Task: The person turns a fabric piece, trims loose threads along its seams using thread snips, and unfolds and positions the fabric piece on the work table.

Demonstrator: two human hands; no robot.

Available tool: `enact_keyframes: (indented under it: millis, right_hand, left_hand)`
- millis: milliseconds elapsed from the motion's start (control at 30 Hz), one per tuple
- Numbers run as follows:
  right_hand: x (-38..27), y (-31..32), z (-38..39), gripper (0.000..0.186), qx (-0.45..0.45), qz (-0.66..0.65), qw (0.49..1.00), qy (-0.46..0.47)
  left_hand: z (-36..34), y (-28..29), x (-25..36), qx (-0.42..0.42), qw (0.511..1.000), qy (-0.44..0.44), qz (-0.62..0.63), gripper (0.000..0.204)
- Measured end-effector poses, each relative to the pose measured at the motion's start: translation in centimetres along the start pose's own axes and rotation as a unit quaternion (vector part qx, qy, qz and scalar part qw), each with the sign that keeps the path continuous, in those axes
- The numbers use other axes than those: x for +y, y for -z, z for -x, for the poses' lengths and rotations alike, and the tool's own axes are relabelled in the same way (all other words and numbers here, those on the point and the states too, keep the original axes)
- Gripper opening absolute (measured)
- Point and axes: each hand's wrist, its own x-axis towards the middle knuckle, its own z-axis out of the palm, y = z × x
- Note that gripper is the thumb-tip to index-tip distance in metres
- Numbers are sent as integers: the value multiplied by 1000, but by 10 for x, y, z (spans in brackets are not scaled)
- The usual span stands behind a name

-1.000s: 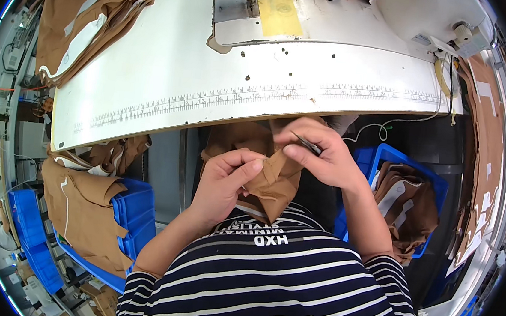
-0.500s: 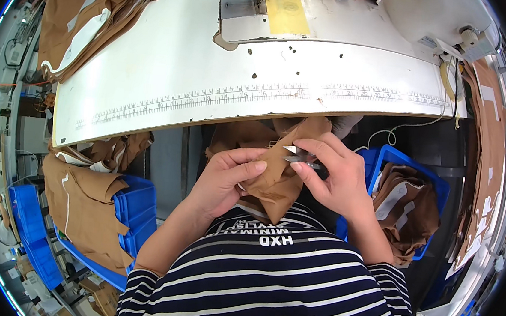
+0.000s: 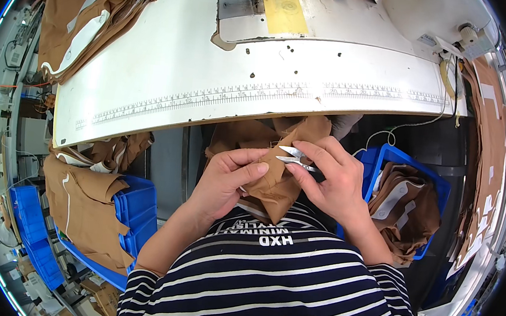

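Observation:
A brown fabric piece (image 3: 280, 187) hangs over my lap, just below the table's front edge. My left hand (image 3: 225, 178) pinches it at its left side, thumb on top. Between the thumb and fingers of my right hand (image 3: 335, 180) are small thread snips (image 3: 294, 156), their two pointed silver blades apart and aimed left. The blade tips are at the fabric, close to some loose threads (image 3: 275, 142) on its upper edge. Whether the blades touch the cloth I cannot tell. More brown cloth (image 3: 239, 139) lies behind, partly hidden under the table.
The white table (image 3: 169, 78) carries a printed ruler and a sewing machine (image 3: 251, 1). Stacked brown pieces (image 3: 91, 17) lie at its far left. Blue bins with brown cloth stand at left (image 3: 140, 208) and right (image 3: 442, 192). A thin cord (image 3: 409, 125) hangs at the right.
The snips and my right hand have shifted slightly left, toward the loose threads. The blades show more fully. My left hand still holds the fabric in nearly the same spot.

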Motion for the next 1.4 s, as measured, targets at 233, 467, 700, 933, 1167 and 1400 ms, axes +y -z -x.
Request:
enact_keyframes:
  millis: [233, 467, 700, 933, 1167, 1400]
  right_hand:
    - [-1, -3, 2, 27, 25, 6, 1000, 13]
    - [0, -6, 3, 27, 47, -4, 999, 25]
    - [5, -19, 8, 20, 74, -485, 814, -312]
    - [3, 8, -1, 23, -39, -159, 980, -117]
    - [4, -1, 4, 24, -13, -73, 996, -49]
    - [3, -3, 5, 25, 10, -53, 998, -35]
  left_hand:
    - [1, -1, 0, 3, 1000, -4, -4, 30]
    - [1, -3, -1, 6, 1000, -6, -3, 29]
    - [4, -5, -16, -28, 987, -2, -157, 27]
    - [5, -4, -4, 6, 1000, 15, -1, 31]
    - [3, -2, -2, 13, 999, 30, 38, 34]
    - [3, -2, -6, 11, 999, 25, 43, 35]
